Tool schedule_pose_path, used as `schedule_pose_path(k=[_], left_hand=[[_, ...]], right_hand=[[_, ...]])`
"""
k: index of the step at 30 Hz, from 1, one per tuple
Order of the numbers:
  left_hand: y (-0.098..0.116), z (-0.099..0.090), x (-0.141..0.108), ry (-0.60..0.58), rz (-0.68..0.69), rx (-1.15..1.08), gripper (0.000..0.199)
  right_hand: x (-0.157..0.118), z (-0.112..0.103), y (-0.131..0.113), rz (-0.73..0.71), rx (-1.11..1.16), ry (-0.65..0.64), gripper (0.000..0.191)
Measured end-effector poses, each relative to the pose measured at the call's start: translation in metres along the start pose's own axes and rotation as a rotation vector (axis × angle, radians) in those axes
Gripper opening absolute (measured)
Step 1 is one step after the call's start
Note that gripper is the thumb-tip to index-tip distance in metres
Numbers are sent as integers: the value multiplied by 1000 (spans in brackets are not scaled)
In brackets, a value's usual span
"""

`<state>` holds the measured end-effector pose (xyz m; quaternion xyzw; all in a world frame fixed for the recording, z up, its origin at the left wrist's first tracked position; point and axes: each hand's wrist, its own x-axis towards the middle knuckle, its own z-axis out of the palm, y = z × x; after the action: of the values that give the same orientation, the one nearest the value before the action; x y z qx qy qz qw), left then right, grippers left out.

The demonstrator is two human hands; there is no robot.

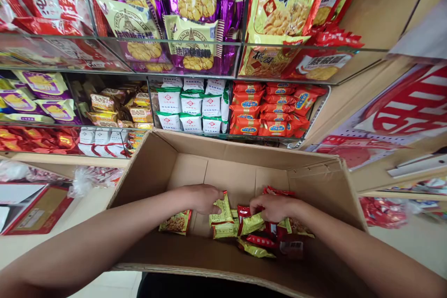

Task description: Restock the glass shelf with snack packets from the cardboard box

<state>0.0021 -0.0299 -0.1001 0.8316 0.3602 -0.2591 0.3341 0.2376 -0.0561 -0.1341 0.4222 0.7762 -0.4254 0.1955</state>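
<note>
Both my hands reach down into an open cardboard box (pixel 226 149). My left hand (pixel 204 199) pinches the edge of a yellow biscuit packet (pixel 225 212) between thumb and fingers. Another yellow packet (pixel 225 230) lies just below that one. My right hand (pixel 272 207) is closed over a second yellow biscuit packet (pixel 253 224), its fingers curled at the top edge. Around it several red and yellow packets are heaped, among them a red packet (pixel 260 241). A single packet with a biscuit picture (pixel 176 222) rests left of the others, partly under my left forearm.
Glass-fronted shelves of packaged biscuits stand behind the box, with purple-and-cream packets (pixel 192 46), white-and-green packets (pixel 192 104) and orange-red packets (pixel 246 109). A red-edged carton (pixel 38 212) sits on the floor at left. Red bagged goods (pixel 382 212) lie at right.
</note>
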Motion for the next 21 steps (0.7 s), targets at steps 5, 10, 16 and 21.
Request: schedule_pose_path(k=[5,10,16,21], left_hand=[[-2,-2,-2,23,19,-92,52],[1,-5,-4,90,21,-291,41],[12,-15,-9,227,6,-837,59],[24,-22,-20,280,143,-1291,52]], right_hand=[[4,10,-5,11,-22,17,40],[3,22,-21,36,-91,260,33],[-25,-10,-53,-304,11,673,29],[-37,-17,-65,-511,166,1115,32]])
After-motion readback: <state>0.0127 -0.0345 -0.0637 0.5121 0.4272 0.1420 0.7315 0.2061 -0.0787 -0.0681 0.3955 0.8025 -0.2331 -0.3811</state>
